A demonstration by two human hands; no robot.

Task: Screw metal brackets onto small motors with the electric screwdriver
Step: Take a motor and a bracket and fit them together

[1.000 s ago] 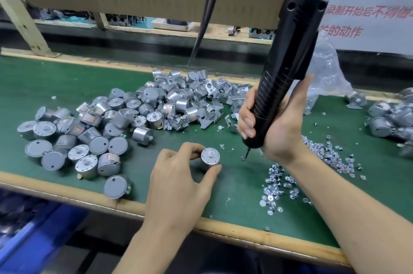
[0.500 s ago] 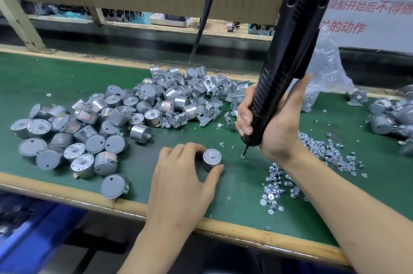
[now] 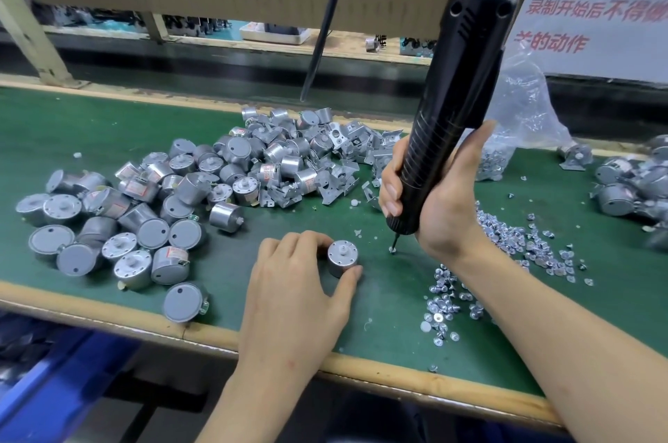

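Green surface (image 3: 90,124) runs the full width, bounded by a wooden near edge (image 3: 108,309) and a wooden strip along the far side. Bare mat is left in the near middle, between the motor pile (image 3: 173,197) on the left and the scattered screws (image 3: 506,244) on the right. Loose brackets (image 3: 347,160) lie heaped at the far middle, and a second motor group (image 3: 629,186) sits at the right edge.

The electric screwdriver (image 3: 455,99) stands tilted, its top leaning right. The right hand (image 3: 441,204) is wrapped round its lower grip, fingers (image 3: 390,189) curled across the left side. Its bit tip sits on a single screw (image 3: 392,249) on the mat, just right of one upright motor (image 3: 342,258).

The left hand (image 3: 292,298) holds that motor, shaft end up, with the thumb touching its near side and curled fingers on its far left side.

Against half a second before, both hands, the motor and the bit keep much the same places.
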